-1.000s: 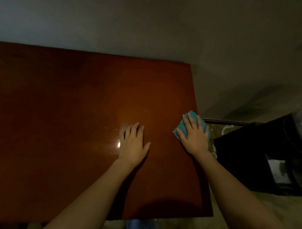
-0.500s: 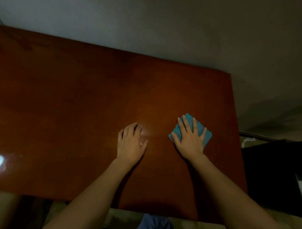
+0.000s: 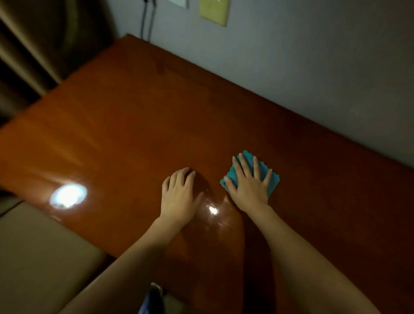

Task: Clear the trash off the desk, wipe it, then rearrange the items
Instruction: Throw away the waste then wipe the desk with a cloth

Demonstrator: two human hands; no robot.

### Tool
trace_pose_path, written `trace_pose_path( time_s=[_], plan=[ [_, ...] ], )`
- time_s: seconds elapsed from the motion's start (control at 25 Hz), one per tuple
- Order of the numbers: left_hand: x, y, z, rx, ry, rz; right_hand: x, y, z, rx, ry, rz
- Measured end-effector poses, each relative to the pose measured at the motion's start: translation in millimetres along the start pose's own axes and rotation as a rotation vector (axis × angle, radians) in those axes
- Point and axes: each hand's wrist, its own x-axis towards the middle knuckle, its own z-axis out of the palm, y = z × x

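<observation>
Cloth (image 3: 270, 179) corner-on, diamond toward wall (image 3: 313, 67)

A grey wall (image 3: 302, 67) fills the view from twelve to three o'clock. On it, near twelve o'clock, hangs a yellow-green paper (image 3: 214, 10), with a paler sheet (image 3: 179, 2) just beside it toward eleven, cut off by the top edge. Two dark cables (image 3: 147, 20) run down the wall at about eleven o'clock. A brown curtain (image 3: 38, 42) hangs in folds at ten o'clock. A beige surface (image 3: 40, 257) lies at seven to eight o'clock.
</observation>
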Motion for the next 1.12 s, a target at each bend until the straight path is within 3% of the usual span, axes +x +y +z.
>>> trace_pose_path(
  time_s=[0.24, 0.56, 0.84, 1.12],
  plan=[
    [50.9, -158.7, -65.9, -0.011, 0.084, -0.191, 98.4, -168.6, -14.4, -0.064, -0.017, -0.175],
    [71.3, -297.0, -117.4, -0.051, 0.126, -0.34, 185.4, -349.3, -22.1, -0.128, -0.032, -0.368],
    [61.2, -366.5, -142.0, -0.114, 0.165, -0.402, 217.5, -455.3, -20.0, -0.148, -0.027, -0.492],
    [36.1, -375.9, -147.0, -0.153, 0.176, -0.498, 195.6, -506.4, -12.6, -0.168, -0.038, -0.708]
  ],
)
